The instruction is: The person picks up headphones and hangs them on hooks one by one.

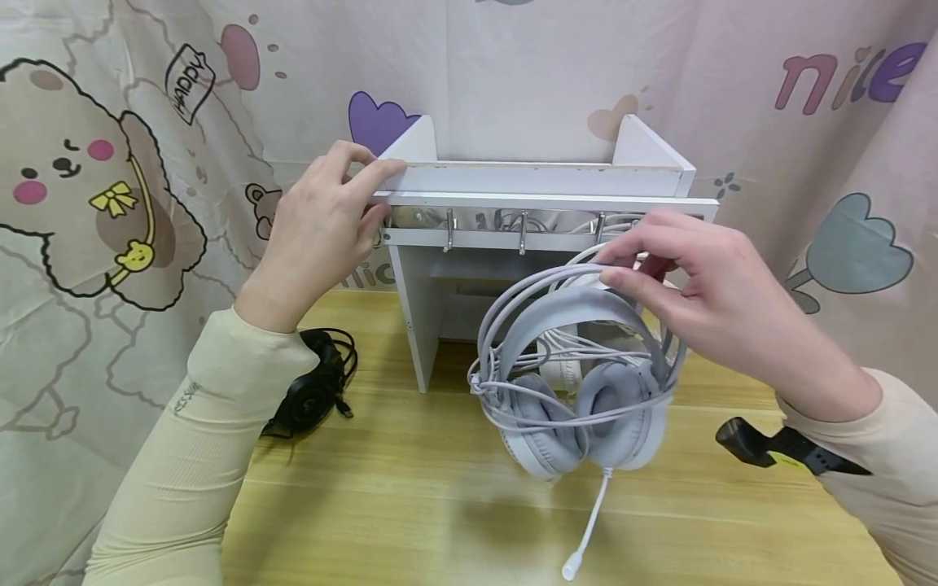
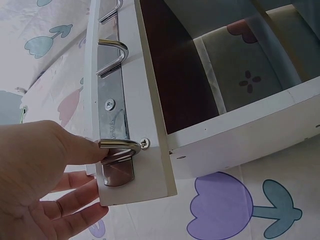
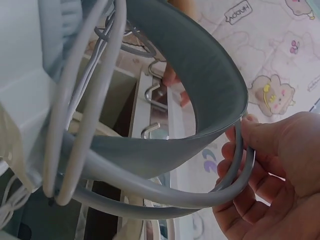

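A light grey headset [image 1: 572, 305] with a tubular frame, padded band and white boom microphone [image 1: 586, 529] hangs from my right hand [image 1: 703, 285], whose thumb and fingers pinch the top of its frame. Its cable is wound around the earcups. My left hand [image 1: 315, 220] grips the left end of the white shelf's hook rail [image 1: 542, 238], the thumb beside the end hook [image 2: 120, 145]. More metal hooks [image 1: 523, 232] line the rail. Behind the held headset, partly hidden, another pale headset [image 1: 563, 370] hangs at the rail's right side.
A black headset [image 1: 308, 399] with its cable lies on the wooden table [image 1: 410, 505], left of the white shelf [image 1: 418, 317] and partly behind my left sleeve. A printed curtain [image 1: 528, 81] stands right behind the shelf. A black strap with a camera [image 1: 787, 449] sits on my right wrist.
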Tool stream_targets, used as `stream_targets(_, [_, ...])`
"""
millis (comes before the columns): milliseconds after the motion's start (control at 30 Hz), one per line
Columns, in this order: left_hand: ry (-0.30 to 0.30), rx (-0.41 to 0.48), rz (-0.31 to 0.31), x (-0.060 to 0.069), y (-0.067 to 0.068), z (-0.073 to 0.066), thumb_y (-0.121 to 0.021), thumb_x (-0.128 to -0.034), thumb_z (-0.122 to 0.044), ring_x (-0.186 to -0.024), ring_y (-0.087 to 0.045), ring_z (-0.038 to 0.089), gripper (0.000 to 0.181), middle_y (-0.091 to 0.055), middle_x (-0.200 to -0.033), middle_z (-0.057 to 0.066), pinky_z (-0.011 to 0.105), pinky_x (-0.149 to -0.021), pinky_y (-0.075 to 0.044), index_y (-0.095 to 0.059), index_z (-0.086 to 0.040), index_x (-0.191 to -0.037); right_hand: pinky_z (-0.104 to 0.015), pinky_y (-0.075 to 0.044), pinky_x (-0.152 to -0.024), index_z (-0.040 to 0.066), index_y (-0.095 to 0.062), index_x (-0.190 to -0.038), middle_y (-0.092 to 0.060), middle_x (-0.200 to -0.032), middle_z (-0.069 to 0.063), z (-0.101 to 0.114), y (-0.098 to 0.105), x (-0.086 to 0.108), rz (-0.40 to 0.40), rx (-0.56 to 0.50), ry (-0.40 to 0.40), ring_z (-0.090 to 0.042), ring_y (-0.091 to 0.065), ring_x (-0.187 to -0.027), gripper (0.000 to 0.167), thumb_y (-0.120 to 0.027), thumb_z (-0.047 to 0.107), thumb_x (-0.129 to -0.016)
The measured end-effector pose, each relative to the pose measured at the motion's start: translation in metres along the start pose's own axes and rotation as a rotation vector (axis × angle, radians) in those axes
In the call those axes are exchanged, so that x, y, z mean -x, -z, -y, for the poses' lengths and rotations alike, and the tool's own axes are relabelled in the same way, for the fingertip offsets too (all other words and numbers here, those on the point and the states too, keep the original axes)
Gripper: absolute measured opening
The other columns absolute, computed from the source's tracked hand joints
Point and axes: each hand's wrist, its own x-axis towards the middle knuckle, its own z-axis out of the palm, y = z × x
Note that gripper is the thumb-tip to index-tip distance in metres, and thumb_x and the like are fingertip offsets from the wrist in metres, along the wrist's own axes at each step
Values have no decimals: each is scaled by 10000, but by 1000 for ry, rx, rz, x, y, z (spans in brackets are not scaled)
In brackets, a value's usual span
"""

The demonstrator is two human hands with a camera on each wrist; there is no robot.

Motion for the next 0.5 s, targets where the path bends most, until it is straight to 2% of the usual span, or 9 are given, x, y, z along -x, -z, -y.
stream_targets(300, [2,-1,7,-2,0,0,-684,-1027,-58,-1067,-650,416,448,-622,-1343,220,598,-784,-587,-635,-171,-1458,-134,-431,-633,167,-813,-1074,-672,-901,93,9,-15,-10,-2,-44,-8,-5,-591,-761,189,-800,26,-948])
stream_targets(500, [-4,-8,-3,-1,0,0,-679,-1020,-39,-1052,-652,419,451,-624,-1326,218,595,-766,-580,-646,-169,-1450,-139,-452,-666,153,-808,-1082,-671,-887,59,15,-26,-19,23,-64,-28,-46,-593,-776,139,-779,64,-979])
